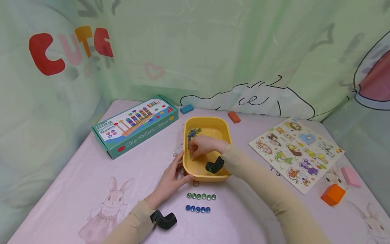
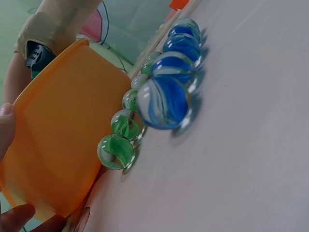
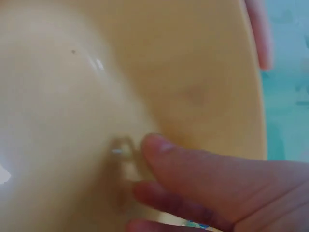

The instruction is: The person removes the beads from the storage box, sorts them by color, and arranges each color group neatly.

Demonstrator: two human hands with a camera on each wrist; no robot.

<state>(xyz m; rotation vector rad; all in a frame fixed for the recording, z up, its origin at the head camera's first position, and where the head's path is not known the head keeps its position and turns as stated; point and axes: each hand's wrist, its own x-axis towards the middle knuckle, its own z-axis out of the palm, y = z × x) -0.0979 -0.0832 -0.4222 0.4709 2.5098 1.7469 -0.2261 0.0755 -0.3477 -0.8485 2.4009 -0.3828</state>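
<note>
Yellow tray (image 1: 210, 178) sits mid-way across the pink surface (image 1: 237, 217), short of its far edge. Left hand (image 1: 170, 179): thumb and fingers spread, resting against the tray's near-left corner. Right hand (image 1: 206, 145): inside the tray by its left wall, fingers bent, thumb and forefinger slightly parted at a small marble (image 1: 191, 158); blurred, cannot tell whether pinched. Loose marbles (image 1: 192, 134) lie toward the tray's far-left corner. Before its near edge: six green marbles (image 1: 199, 196) in a row, then five blue marbles (image 1: 198, 209).

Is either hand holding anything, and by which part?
The left hand rests against the yellow tub's outside. The right hand is at a marble inside; whether it's pinched cannot be told.
</note>
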